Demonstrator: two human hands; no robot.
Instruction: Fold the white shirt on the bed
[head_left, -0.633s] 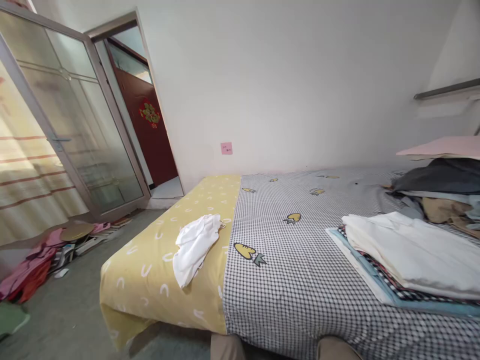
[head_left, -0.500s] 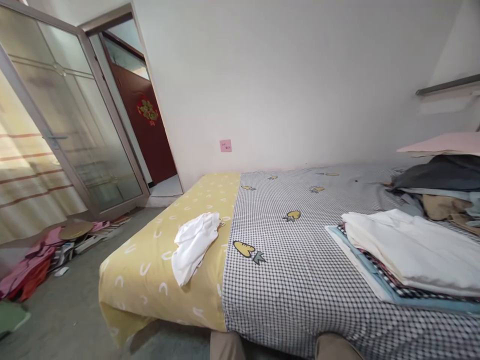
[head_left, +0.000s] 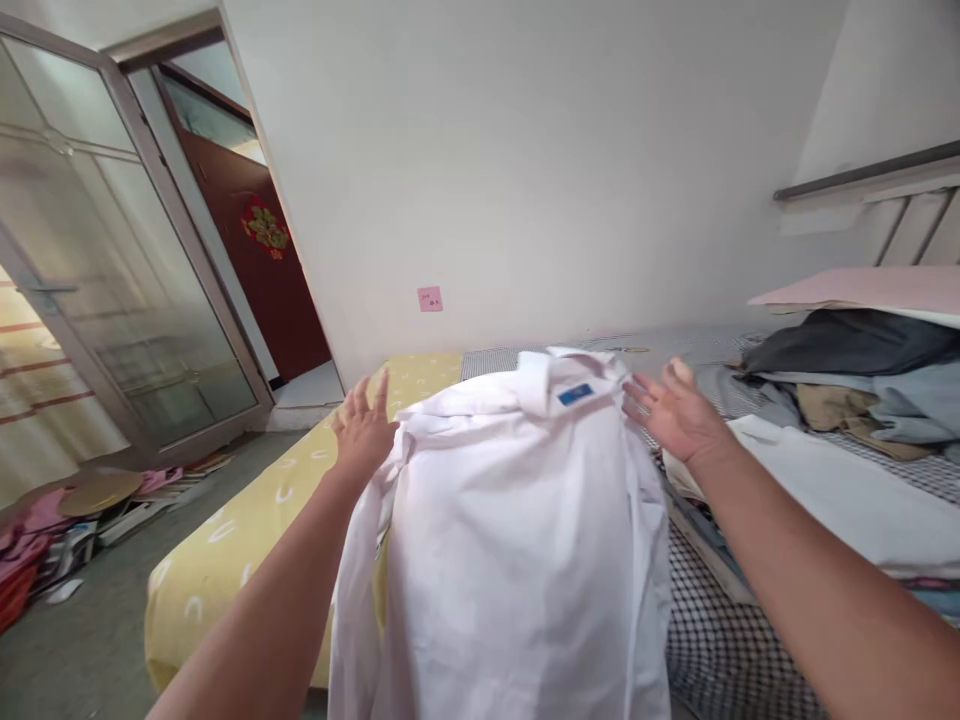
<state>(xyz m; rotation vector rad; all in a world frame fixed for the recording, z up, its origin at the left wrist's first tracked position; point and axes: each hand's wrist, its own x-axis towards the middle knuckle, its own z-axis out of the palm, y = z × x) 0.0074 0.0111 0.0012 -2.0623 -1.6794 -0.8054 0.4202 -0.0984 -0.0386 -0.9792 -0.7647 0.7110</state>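
Observation:
A white collared shirt (head_left: 510, 530) with a small blue label at its neck hangs spread out in front of me, back side facing me, over the near part of the bed. My left hand (head_left: 364, 428) is at the shirt's left shoulder with its fingers stretched and apart, touching the cloth's edge. My right hand (head_left: 673, 410) is beside the right shoulder, palm open and fingers spread, holding nothing. The shirt hides the middle of the bed behind it.
The bed has a yellow sheet (head_left: 217, 540) on the left and a checked one (head_left: 712, 650) on the right. Folded clothes (head_left: 832, 500) are stacked at right, loose garments (head_left: 847, 375) behind them. A glass door (head_left: 112, 290) stands open; clutter (head_left: 67, 505) lies on the floor.
Both my arms and the white shirt have come into view, stretched over the bed. The small white garment on the yellow sheet is now hidden. The view has shifted right.

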